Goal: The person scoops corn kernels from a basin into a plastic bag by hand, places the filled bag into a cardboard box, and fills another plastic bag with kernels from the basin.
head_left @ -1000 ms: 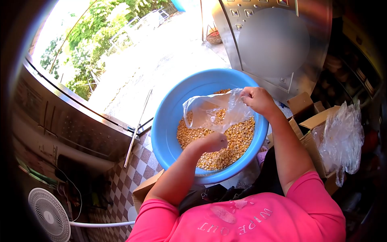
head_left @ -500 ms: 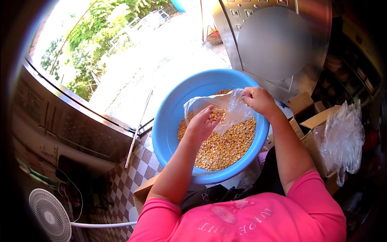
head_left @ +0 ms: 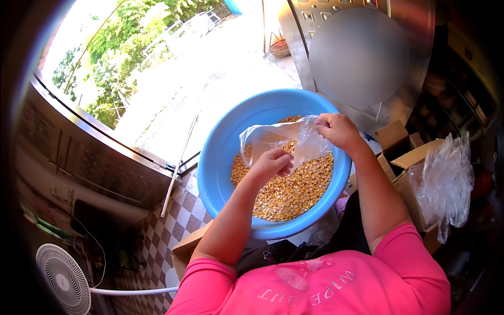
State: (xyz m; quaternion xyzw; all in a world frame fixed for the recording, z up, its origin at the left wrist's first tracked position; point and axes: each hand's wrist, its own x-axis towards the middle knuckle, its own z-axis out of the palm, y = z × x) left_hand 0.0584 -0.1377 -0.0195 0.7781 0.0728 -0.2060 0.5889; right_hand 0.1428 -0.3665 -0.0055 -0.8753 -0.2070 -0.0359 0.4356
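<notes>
A wide blue basin (head_left: pixel 210 173) holds a bed of yellow corn kernels (head_left: pixel 294 194). Over the kernels hangs a clear plastic bag (head_left: pixel 312 143), its mouth spread toward the left. My right hand (head_left: pixel 338 130) pinches the bag's gathered right end near the basin's far right rim. In front of the bag, above the corn, is my left hand (head_left: pixel 274 161), its fingers curled in. Whatever those fingers may hold is hidden from view.
Cardboard boxes (head_left: pixel 396 137) stand right of the basin, with crumpled clear plastic bags (head_left: pixel 446 184) on them. A white fan (head_left: pixel 63 281) lies at lower left. A pale pole (head_left: pixel 178 168) leans by the doorway. A metal door panel (head_left: pixel 299 31) stands behind.
My left hand has shifted slightly right and down, and its fingers have gone from stretched out to curled. My right hand keeps its hold on the plastic bag.
</notes>
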